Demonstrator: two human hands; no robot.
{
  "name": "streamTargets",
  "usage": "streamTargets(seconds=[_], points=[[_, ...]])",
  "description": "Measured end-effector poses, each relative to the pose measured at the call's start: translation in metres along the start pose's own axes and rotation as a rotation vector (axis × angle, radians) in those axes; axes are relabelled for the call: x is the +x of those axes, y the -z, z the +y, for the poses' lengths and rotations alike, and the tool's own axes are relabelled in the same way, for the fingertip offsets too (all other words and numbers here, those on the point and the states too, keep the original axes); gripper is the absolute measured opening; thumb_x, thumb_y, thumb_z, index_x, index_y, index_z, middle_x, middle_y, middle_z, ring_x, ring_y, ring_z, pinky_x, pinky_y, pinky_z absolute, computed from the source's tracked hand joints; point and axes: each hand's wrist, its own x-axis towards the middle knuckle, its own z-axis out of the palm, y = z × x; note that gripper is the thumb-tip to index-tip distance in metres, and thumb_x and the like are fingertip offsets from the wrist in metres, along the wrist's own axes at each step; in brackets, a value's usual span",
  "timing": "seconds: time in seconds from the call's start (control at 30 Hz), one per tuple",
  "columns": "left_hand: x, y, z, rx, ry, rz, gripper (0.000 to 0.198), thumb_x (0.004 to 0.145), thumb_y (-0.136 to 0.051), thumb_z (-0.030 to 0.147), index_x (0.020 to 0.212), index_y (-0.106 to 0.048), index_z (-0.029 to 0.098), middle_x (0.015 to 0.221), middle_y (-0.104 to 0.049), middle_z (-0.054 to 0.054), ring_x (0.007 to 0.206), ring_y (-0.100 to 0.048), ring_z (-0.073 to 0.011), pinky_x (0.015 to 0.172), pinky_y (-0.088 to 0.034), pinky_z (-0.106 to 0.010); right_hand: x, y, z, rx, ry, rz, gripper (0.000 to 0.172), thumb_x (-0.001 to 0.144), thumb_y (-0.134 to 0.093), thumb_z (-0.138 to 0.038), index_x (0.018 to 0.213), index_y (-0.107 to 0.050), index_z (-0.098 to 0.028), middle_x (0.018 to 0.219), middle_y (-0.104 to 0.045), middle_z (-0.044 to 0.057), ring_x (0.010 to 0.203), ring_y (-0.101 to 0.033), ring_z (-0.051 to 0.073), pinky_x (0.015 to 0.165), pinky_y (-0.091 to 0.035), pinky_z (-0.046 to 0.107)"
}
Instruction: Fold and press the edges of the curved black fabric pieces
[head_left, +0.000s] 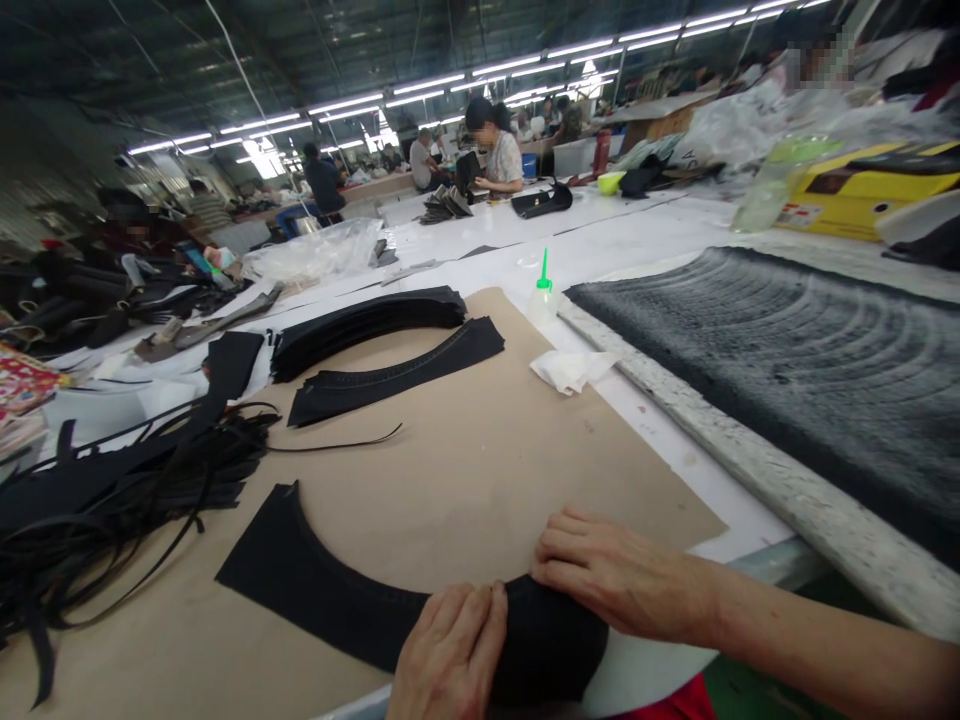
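At the six o'clock edge of the counter, both hands press flat on a curved black fabric piece lying on a sheet of brown paper. That piece arcs from about nine o'clock of the paper round to its near right end, which lies under the hands.

To do this well, I judge, the palms should keep even pressure along the curve, so that the fabric lies smooth without being dragged off the paper, and the fingertips should follow the stitched edge rather than pinch it.

The left hand comes in from the bottom edge, back upward, fingers together and extended over the dark cloth, gripping nothing. The right hand reaches in from four o'clock, forearm bare, fingers stretched flat and slightly spread, their tips on the upper edge of the piece; it too holds nothing and only rests on the cloth. The two hands lie just beside each other, not overlapping.

At nine o'clock lies a tangle of black strips. Toward twelve o'clock two stacks of similar curved pieces lie on the paper, with a small glue bottle and a crumpled white cloth beyond at one o'clock. A dark textured mat fills the two o'clock side. Other people work far off.
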Motion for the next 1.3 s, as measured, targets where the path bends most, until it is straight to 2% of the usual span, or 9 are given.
streamTargets(seconds=[0.13, 0.27, 0.37, 0.57, 0.83, 0.9, 1.07, 1.2, 1.3], points=[[0.008, 0.004, 0.001, 0.0, 0.015, -0.085, 0.042, 0.1, -0.024, 0.016, 0.13, -0.053, 0.011, 0.098, -0.063, -0.008, 0.091, -0.057, -0.019, 0.083, -0.045, -0.03, -0.004, 0.001, 0.0, -0.035, 0.009, 0.024, 0.024, 0.092, -0.039, -0.009, 0.1, -0.06, -0.016, 0.089, -0.059, 0.006, 0.079, -0.045, 0.018, 0.074, -0.034, 0.032], [0.014, 0.002, 0.008, -0.01, 0.076, -0.089, 0.045, 0.1, -0.022, 0.019, 0.132, -0.053, 0.016, 0.093, -0.06, -0.007, 0.086, -0.055, -0.0198, 0.08, -0.046, -0.031, -0.009, 0.001, 0.003, -0.054, 0.009, 0.043, 0.026, 0.092, -0.038, -0.009, 0.105, -0.06, -0.015, 0.091, -0.059, 0.006, 0.08, -0.045, 0.018, 0.076, -0.034, 0.033], [0.015, 0.0, 0.013, 0.0, 0.127, -0.085, 0.043, 0.098, -0.025, 0.016, 0.131, -0.053, 0.019, 0.091, -0.058, -0.006, 0.085, -0.053, -0.0208, 0.079, -0.045, -0.034, -0.013, 0.002, 0.005, -0.073, 0.009, 0.059, 0.028, 0.092, -0.037, -0.008, 0.106, -0.06, -0.015, 0.092, -0.06, 0.007, 0.08, -0.046, 0.019, 0.077, -0.034, 0.033], [0.02, 0.001, 0.016, 0.034, 0.129, -0.111, 0.045, 0.093, -0.034, 0.01, 0.133, -0.052, 0.021, 0.088, -0.056, -0.005, 0.08, -0.05, -0.0205, 0.078, -0.044, -0.034, -0.02, 0.004, 0.004, -0.096, 0.016, 0.076, 0.029, 0.092, -0.037, -0.009, 0.11, -0.06, -0.014, 0.093, -0.061, 0.008, 0.08, -0.047, 0.019, 0.08, -0.037, 0.034], [0.025, 0.001, 0.02, 0.117, 0.105, -0.138, 0.045, 0.092, -0.039, 0.012, 0.133, -0.051, 0.023, 0.089, -0.056, -0.004, 0.08, -0.05, -0.0202, 0.078, -0.044, -0.033, -0.037, 0.008, 0.004, -0.052, -0.054, 0.045, 0.04, 0.09, -0.035, -0.008, 0.125, -0.054, -0.012, 0.106, -0.062, 0.013, 0.095, -0.052, 0.022, 0.088, -0.039, 0.04], [0.024, 0.0, 0.021, 0.129, 0.095, -0.129, 0.044, 0.093, -0.038, 0.013, 0.133, -0.051, 0.022, 0.09, -0.056, -0.004, 0.082, -0.051, -0.0205, 0.08, -0.044, -0.034, -0.042, 0.009, 0.005, -0.042, -0.085, 0.068, 0.041, 0.089, -0.035, -0.007, 0.125, -0.054, -0.013, 0.107, -0.062, 0.012, 0.097, -0.052, 0.022, 0.089, -0.039, 0.041], [0.024, -0.001, 0.022, 0.136, 0.089, -0.1, 0.042, 0.096, -0.032, 0.016, 0.133, -0.052, 0.02, 0.088, -0.057, -0.003, 0.082, -0.053, -0.02, 0.081, -0.045, -0.034, -0.033, 0.012, -0.009, 0.02, -0.251, 0.251, 0.047, 0.088, -0.033, -0.003, 0.131, -0.048, -0.015, 0.108, -0.06, 0.012, 0.097, -0.053, 0.021, 0.087, -0.042, 0.039], [0.019, -0.001, 0.023, 0.18, 0.102, -0.032, 0.044, 0.096, -0.025, 0.01, 0.127, -0.056, 0.013, 0.088, -0.06, -0.004, 0.088, -0.057, -0.0191, 0.086, -0.046, -0.032, -0.022, 0.003, -0.027, -0.032, -0.219, 0.151, 0.05, 0.087, -0.038, -0.003, 0.135, -0.046, -0.017, 0.11, -0.061, 0.009, 0.095, -0.055, 0.02, 0.089, -0.043, 0.038], [0.01, -0.006, 0.024, 0.198, 0.114, 0.11, 0.041, 0.096, -0.027, 0.008, 0.115, -0.063, 0.009, 0.095, -0.065, -0.008, 0.095, -0.059, -0.018, 0.088, -0.046, -0.029, -0.032, -0.016, -0.023, -0.164, -0.164, 0.123, 0.053, 0.086, -0.046, -0.006, 0.137, -0.047, -0.019, 0.116, -0.063, 0.008, 0.099, -0.057, 0.02, 0.091, -0.044, 0.035]])
